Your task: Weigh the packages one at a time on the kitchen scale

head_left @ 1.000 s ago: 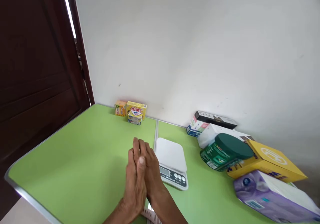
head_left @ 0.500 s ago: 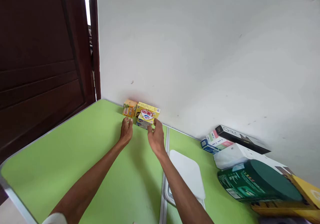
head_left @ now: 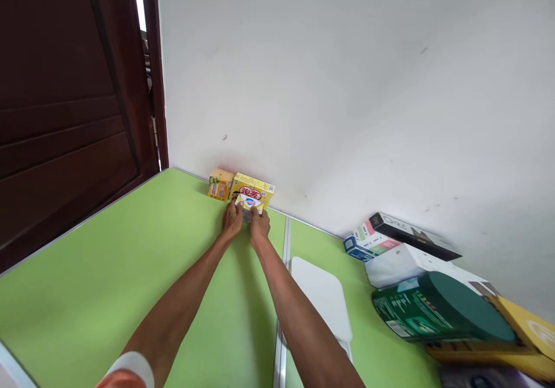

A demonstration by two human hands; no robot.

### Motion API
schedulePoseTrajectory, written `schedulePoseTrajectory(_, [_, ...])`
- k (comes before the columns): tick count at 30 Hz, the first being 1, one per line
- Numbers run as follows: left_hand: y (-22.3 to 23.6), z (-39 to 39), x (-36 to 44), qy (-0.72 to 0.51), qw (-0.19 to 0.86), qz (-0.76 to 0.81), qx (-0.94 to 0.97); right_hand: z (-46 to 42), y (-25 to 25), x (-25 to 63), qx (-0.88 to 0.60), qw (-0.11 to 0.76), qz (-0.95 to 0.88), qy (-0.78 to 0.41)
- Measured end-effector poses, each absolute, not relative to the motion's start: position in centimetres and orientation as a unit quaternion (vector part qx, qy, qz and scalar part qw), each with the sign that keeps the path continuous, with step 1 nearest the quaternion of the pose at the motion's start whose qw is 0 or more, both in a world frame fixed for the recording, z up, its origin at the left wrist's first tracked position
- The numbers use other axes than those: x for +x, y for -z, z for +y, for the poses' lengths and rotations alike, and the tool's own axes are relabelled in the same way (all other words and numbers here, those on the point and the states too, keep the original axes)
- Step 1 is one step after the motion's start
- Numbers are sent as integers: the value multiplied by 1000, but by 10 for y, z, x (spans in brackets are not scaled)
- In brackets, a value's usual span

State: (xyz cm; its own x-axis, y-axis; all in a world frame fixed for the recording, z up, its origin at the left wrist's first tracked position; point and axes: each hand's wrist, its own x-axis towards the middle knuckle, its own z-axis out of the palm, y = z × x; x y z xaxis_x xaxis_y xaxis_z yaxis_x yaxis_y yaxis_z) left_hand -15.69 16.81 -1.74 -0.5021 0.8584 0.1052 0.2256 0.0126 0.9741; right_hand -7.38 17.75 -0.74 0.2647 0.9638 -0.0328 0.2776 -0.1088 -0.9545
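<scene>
A small white-and-yellow box with a blue and red logo is gripped between my two hands. My left hand closes on its left side, the thumb at its upper edge. My right hand closes on the right side, thumb toward the top. Directly behind it stands a larger yellow box with red lettering, against the wall. An orange box with a picture on its front stands to the left of the yellow one. My fingers hide parts of the held box's sides.
The green folding table has a metal seam right of my hands. On its right half lie a flat white device, several stacked boxes and a dark green container. A white wall and brown door border it.
Both hands have moved in from apart and closed on the small box's sides. The box's logo face now tilts more toward me. The view has shifted slightly.
</scene>
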Motion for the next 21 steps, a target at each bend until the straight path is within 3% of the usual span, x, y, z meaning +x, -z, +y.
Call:
schedulePoseTrajectory(6, [8,111,-154,-567,251,668,412,126,-12,-70,-616,474,-481,-406])
schedulePoseTrajectory(13, [-49,43,-106,-632,200,570,485,54,-63,-15,-515,551,-530,-386])
schedulePoseTrajectory(21, [-45,-10,6,-620,290,510,521,-10,-66,102,-574,557,-525,-290])
